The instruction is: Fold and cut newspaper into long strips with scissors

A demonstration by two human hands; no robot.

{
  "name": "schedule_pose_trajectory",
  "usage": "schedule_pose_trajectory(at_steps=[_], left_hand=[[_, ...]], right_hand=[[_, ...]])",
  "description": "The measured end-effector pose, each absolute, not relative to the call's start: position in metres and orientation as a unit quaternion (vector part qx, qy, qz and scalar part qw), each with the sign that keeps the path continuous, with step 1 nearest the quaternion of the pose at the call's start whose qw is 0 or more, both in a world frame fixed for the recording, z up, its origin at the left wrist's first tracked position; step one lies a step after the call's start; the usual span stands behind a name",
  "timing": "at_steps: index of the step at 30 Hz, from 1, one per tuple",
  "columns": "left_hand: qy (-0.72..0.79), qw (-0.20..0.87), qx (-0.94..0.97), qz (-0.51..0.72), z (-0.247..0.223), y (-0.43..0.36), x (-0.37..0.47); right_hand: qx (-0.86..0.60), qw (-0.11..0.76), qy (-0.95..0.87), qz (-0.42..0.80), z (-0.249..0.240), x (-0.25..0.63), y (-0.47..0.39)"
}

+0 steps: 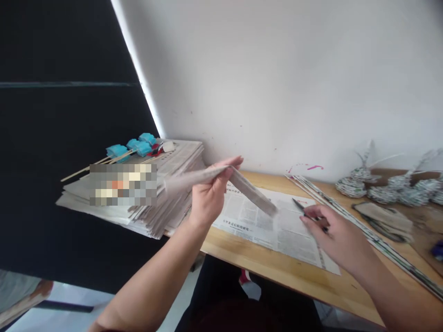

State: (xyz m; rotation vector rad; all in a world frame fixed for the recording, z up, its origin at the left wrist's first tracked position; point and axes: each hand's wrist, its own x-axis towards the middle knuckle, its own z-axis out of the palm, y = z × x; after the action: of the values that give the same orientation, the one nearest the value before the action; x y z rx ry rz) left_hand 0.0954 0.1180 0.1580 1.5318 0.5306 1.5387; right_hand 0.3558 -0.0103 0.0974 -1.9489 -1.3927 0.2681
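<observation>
Left hand (209, 198): we pinch one folded paper strip (254, 193) above the sheet's (294, 230) left end.
Right hand (328, 230): we grasp one dark pointed tool (298, 204) over the sheet's right side.
Headline: Chinese, ending "研究"; we cannot read the smaller print.
Paper stack (183, 193): one, left of the sheet, topped by four blue bundles (117, 151).

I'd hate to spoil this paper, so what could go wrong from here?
The dark pointed tool in the right hand might nick the newspaper sheet below it. The folded newspaper droops from the left hand and could slip. The paper stack has uneven edges, so a bump might shift it.
</observation>
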Motion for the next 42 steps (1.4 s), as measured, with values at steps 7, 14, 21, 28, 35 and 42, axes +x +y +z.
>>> schedule_pose_trajectory(at_steps=[7,14,21,28,35,42], left_hand=[[0.176,0.222,0.817,0.502,0.097,0.109,0.111],[0.174,0.176,0.887,0.391,0.024,0.113,0.127],[0.240,0.219,0.879,0.350,0.014,0.117,0.128],[0.310,0.274,0.814,0.408,0.027,0.098,0.111],[0.386,0.777,0.464,0.178,0.060,0.065,0.107],[0.412,0.756,0.405,0.308,0.054,0.063,0.139]], right_hand=[[-0.545,0.439,-0.495,0.515,0.106,0.300,-0.025],[-0.579,0.433,-0.358,0.591,0.073,0.280,-0.028],[-0.541,0.405,-0.347,0.650,0.066,0.286,-0.028],[-0.527,0.404,-0.326,0.673,0.064,0.287,-0.029],[-0.529,0.402,-0.351,0.660,0.064,0.284,-0.027],[-0.539,0.373,-0.419,0.629,0.060,0.281,-0.031]])
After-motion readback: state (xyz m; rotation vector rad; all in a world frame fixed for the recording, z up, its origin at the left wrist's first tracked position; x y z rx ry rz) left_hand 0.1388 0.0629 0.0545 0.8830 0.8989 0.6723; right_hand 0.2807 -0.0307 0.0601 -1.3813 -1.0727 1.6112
